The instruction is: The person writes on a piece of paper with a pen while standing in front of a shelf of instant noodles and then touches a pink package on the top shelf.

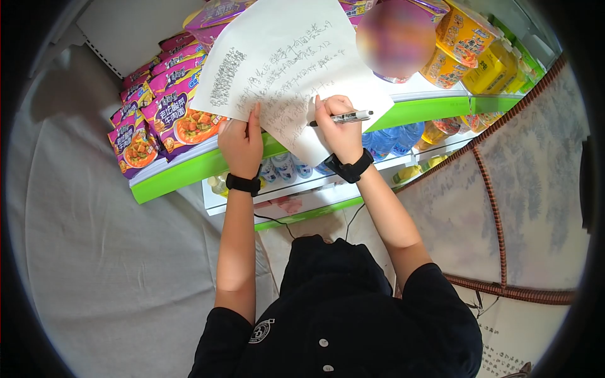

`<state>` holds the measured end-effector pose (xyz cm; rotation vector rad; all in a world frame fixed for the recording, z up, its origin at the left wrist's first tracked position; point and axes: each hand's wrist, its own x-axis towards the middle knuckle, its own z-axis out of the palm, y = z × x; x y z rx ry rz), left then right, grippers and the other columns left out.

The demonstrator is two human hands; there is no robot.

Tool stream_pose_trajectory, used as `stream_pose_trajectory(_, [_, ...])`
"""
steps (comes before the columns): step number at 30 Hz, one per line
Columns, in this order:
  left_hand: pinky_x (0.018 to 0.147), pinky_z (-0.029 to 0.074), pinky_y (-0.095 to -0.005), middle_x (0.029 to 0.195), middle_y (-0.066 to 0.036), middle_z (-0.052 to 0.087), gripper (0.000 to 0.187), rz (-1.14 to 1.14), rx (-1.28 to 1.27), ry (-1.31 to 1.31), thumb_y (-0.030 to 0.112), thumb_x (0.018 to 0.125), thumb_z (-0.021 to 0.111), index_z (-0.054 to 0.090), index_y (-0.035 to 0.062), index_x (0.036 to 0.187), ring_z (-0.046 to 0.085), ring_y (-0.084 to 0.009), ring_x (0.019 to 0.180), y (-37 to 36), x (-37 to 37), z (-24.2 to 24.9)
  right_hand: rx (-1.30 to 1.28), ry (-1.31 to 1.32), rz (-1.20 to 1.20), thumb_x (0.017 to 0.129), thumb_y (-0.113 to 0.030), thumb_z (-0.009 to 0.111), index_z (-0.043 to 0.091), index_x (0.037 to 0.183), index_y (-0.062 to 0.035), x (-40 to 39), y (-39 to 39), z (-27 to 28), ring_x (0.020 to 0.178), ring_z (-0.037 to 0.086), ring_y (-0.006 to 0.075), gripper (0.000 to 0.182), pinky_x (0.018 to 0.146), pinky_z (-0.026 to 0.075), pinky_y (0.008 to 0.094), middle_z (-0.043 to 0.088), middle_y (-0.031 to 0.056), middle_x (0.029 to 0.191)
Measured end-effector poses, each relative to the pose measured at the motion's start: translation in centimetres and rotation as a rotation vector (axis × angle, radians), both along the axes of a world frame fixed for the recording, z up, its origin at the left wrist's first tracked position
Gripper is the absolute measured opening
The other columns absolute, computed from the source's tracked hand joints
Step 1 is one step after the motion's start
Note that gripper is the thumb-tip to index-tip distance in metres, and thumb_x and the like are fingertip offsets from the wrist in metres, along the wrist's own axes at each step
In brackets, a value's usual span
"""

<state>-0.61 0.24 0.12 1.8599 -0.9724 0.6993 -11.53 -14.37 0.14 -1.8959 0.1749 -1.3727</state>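
Paper (287, 38) handling is the step in hand, judged to be reading or marking; left hand (241, 150) pinches the near edge, thumb on top, the other fingers mostly hidden beneath; right hand (343, 135) has its fingers curled around pen (353, 117), which lies crosswise, and its thumb extends over the written area; whether the thumb presses the surface, or the pen is capped, cannot be told. The next move, if a mark is required, calls for a steady left pinch and the pen turned point-down; if reading only, it calls for an unobstructed line of text.

The paper is located over the green front edge of shelf (419, 113), between purple packets (183, 120) and yellow tubs (465, 33); its near corner projects above the lower-level bottles (408, 135); it is white, tilted and covered in slanting handwritten lines, some ending in numerals; a dense block of scribble occupies the left side.
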Motion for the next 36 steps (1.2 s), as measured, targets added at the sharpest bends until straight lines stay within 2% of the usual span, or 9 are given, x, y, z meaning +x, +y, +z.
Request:
stream_pose_trajectory(2, [0.056,0.038,-0.0331,0.065,-0.011,0.059,0.021,-0.002,0.002,0.011,0.020,0.089,0.057,0.067,0.0010,0.089,0.048,-0.0231,0.059,-0.11,-0.02,0.05,0.032,0.002,0.015,0.083,-0.012,0.061,0.042,0.052,-0.0066,-0.07,0.03,0.11,0.053,0.046,0.0214,0.037,0.071,0.040,0.0337,0.045,0.0040,0.047])
stream_pose_trajectory(4, [0.056,0.036,-0.0343,0.055,-0.009,0.052,0.015,-0.005,-0.069,-0.017,0.016,0.086,0.060,0.066,0.0042,0.079,0.046,-0.0249,0.052,-0.41,-0.03,0.03,0.090,0.027,0.033,0.083,-0.013,0.062,0.043,0.052,-0.0071,-0.31,0.13,0.45,0.055,0.046,0.0208,0.036,0.071,0.040,0.0329,0.046,0.0027,0.047])
stream_pose_trajectory(5, [0.056,0.036,-0.0343,0.055,-0.009,0.052,0.015,-0.008,-0.068,-0.017,0.016,0.086,0.060,0.066,0.0042,0.079,0.046,-0.0249,0.052,-0.38,-0.07,0.01,0.091,0.027,0.030,0.083,-0.013,0.062,0.043,0.052,-0.0071,-0.30,0.08,0.29,0.055,0.046,0.0208,0.036,0.071,0.040,0.0329,0.046,0.0027,0.047])
stream_pose_trajectory(7, [0.057,0.036,-0.0344,0.056,-0.009,0.052,0.014,-0.018,-0.060,-0.015,0.016,0.086,0.059,0.067,0.0045,0.083,0.046,-0.0251,0.053,-0.32,-0.04,0.02,-0.011,0.018,-0.008,0.083,-0.014,0.062,0.045,0.053,-0.0075,-0.05,-0.12,-0.03,0.055,0.046,0.0212,0.035,0.070,0.040,0.0331,0.047,0.0027,0.047])
stream_pose_trajectory(13, [0.057,0.036,-0.0345,0.058,-0.010,0.054,0.014,-0.018,-0.079,-0.011,0.016,0.086,0.060,0.068,0.0046,0.084,0.046,-0.0255,0.053,-0.37,0.07,-0.12,0.078,0.029,0.004,0.083,-0.012,0.062,0.043,0.054,-0.0058,-0.24,0.26,0.52,0.055,0.046,0.0230,0.035,0.066,0.040,0.0351,0.048,0.0046,0.049])
stream_pose_trajectory(19, [0.058,0.037,-0.0345,0.058,-0.010,0.054,0.013,-0.019,-0.075,-0.034,0.015,0.086,0.060,0.068,0.0047,0.085,0.046,-0.0256,0.053,-0.34,0.01,-0.08,0.050,0.014,0.006,0.083,-0.010,0.061,0.044,0.055,-0.0038,-0.35,-0.44,0.12,0.055,0.047,0.0254,0.034,0.061,0.039,0.0364,0.049,0.0081,0.053])
stream_pose_trajectory(29, [0.057,0.037,-0.0338,0.061,-0.009,0.056,0.014,-0.031,-0.067,-0.023,0.014,0.086,0.059,0.068,0.0052,0.090,0.047,-0.0245,0.053,-0.32,0.04,-0.09,0.056,0.007,0.029,0.083,-0.010,0.061,0.044,0.054,-0.0049,-0.25,-0.30,0.16,0.054,0.048,0.0257,0.034,0.061,0.039,0.0360,0.049,0.0078,0.051])
stream_pose_trajectory(32, [0.058,0.037,-0.0334,0.061,-0.009,0.056,0.014,-0.029,-0.074,-0.037,0.014,0.086,0.059,0.068,0.0052,0.091,0.047,-0.0242,0.052,-0.34,0.04,-0.07,-0.014,-0.030,0.000,0.083,-0.011,0.061,0.044,0.054,-0.0050,-0.18,-0.30,0.07,0.055,0.048,0.0259,0.034,0.061,0.040,0.0358,0.049,0.0078,0.051])
stream_pose_trajectory(36, [0.058,0.037,-0.0330,0.060,-0.009,0.056,0.014,-0.024,-0.072,-0.043,0.014,0.086,0.059,0.068,0.0053,0.091,0.047,-0.0237,0.052,-0.31,0.07,-0.02,0.091,0.002,0.032,0.083,-0.010,0.061,0.043,0.054,-0.0046,-0.47,0.07,0.66,0.055,0.049,0.0259,0.034,0.062,0.040,0.0355,0.048,0.0079,0.051])
